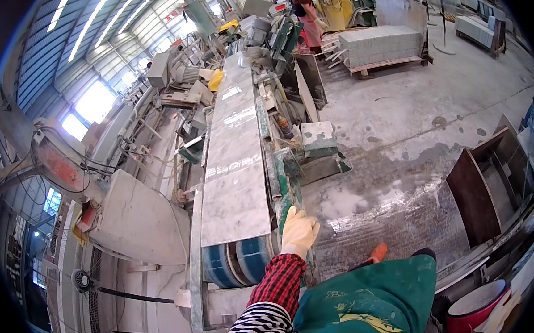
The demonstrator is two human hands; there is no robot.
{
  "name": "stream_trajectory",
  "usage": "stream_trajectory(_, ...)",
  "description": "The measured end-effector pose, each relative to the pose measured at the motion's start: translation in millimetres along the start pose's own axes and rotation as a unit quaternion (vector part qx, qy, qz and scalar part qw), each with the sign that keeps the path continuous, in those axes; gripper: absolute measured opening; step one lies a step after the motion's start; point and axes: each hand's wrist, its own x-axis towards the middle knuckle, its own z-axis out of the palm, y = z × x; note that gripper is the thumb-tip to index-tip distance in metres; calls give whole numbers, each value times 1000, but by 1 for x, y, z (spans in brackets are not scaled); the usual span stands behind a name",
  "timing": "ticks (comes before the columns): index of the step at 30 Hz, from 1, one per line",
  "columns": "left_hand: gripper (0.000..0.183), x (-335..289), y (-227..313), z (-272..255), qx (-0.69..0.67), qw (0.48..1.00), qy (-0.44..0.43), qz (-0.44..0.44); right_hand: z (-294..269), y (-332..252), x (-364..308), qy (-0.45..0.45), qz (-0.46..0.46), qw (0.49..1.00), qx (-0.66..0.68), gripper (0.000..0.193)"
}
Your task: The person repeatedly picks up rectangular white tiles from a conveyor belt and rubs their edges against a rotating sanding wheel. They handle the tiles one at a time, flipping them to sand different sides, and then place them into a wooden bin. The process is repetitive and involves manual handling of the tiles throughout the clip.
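Slab [234, 190] lying at conveyor's [221, 265] near edge, seemingly being tended; left hand [299, 231] half-closed by green rail [285, 197], grip unclear, likely needing opening next; right hand unseen.

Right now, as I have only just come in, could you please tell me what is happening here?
A person in a green apron has the left hand, in a cream glove, at the green side rail of a conveyor; whether it grips is unclear. On the conveyor lies a pale flat slab, its near edge at a blue-banded roller. Farther off, a co-worker in a pink apron stands near grey blocks stacked on a pallet.
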Motion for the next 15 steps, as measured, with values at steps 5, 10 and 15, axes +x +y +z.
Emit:
stream_trajectory(5, 22, 8, 3, 10, -34, 997, 60, 15, 27, -17, -4, -138, 212, 884, 394, 55)
stream_trajectory(10, 24, 7, -3, 19, 7, 994, 92, 64, -40, -2, 17, -162, 337, 703, 605, 57)
stream_trajectory(15, 30, 3, 0, 10, 44, 996, 51, 54, -27, -10, 8, -97, 305, 807, 496, 47)
